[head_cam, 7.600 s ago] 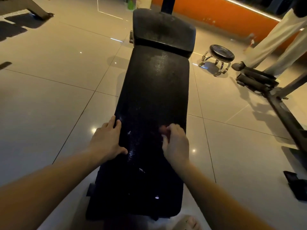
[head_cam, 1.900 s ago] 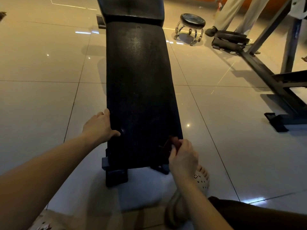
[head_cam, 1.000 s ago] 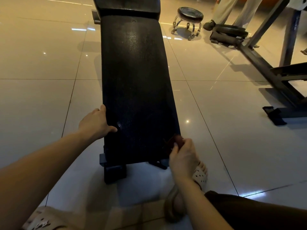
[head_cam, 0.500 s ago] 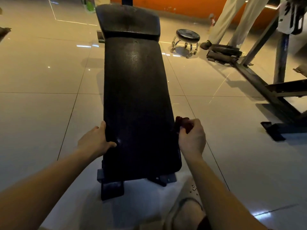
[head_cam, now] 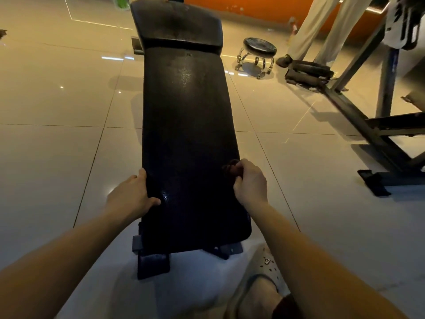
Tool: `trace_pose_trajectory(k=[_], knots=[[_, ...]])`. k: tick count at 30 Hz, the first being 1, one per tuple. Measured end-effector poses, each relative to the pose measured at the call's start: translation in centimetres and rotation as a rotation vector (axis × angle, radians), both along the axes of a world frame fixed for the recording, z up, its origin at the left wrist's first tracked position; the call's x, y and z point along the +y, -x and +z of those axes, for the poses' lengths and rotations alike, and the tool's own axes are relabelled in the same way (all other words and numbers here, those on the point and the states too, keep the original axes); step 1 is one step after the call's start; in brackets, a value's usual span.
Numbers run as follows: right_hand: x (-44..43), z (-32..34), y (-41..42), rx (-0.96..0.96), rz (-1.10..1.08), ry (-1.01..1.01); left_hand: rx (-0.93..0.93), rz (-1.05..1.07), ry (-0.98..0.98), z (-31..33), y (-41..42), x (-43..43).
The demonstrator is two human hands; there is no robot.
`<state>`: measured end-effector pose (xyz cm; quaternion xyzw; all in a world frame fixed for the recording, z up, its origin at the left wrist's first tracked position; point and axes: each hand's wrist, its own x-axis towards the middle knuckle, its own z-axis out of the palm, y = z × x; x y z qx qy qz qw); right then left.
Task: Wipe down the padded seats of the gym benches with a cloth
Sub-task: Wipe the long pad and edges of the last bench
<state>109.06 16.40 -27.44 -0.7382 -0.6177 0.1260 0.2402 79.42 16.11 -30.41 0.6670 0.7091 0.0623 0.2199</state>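
Observation:
A long black padded gym bench (head_cam: 188, 125) runs away from me across the tiled floor, with a separate head pad (head_cam: 177, 21) at its far end. My left hand (head_cam: 131, 196) grips the bench's left edge near the close end, thumb on top of the padding. My right hand (head_cam: 250, 183) holds a small bunched dark red cloth (head_cam: 230, 168) and presses it on the pad near the right edge. Most of the cloth is hidden inside my fist.
A small round black stool (head_cam: 259, 48) on chrome legs stands right of the bench's far end. A person's legs in pale trousers (head_cam: 322, 31) stand beyond it. A dark metal machine frame (head_cam: 377, 132) fills the right side. My sandalled foot (head_cam: 264, 279) is below the bench's near end.
My right hand has brought the cloth up from the bench's lower right corner and side onto the top of the pad near the right edge. My left hand keeps its grip.

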Motion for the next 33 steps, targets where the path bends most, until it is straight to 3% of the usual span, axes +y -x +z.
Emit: trace_pose_trajectory(k=[8,10,12,15,23,28,33], knots=[[-10.5,-1.9,1.4,-0.143,0.013,0.090,0.003,-0.004,0.013,1.8,-0.5,0.0],[-13.0,-2.3,2.8,-0.093,-0.044,0.164,-0.007,0.004,0.000,1.9,-0.6,-0.6],[-14.6,-1.9,4.4,0.156,-0.071,0.340,-0.031,0.001,-0.023,2.0,-0.4,-1.3],[-15.8,-1.5,6.9,0.699,-0.109,0.575,-0.042,-0.036,-0.016,2.5,0.2,-2.8],[-18.7,-7.9,15.9,1.357,-0.607,0.775,0.033,-0.054,0.066,1.4,2.4,-7.3],[-18.4,-9.1,19.4,1.569,-0.719,0.754,0.079,0.010,-0.047,0.6,2.6,-9.5],[-17.5,-9.0,18.2,1.777,-0.745,0.616,0.307,-0.268,-0.212,0.6,0.2,-10.6]])
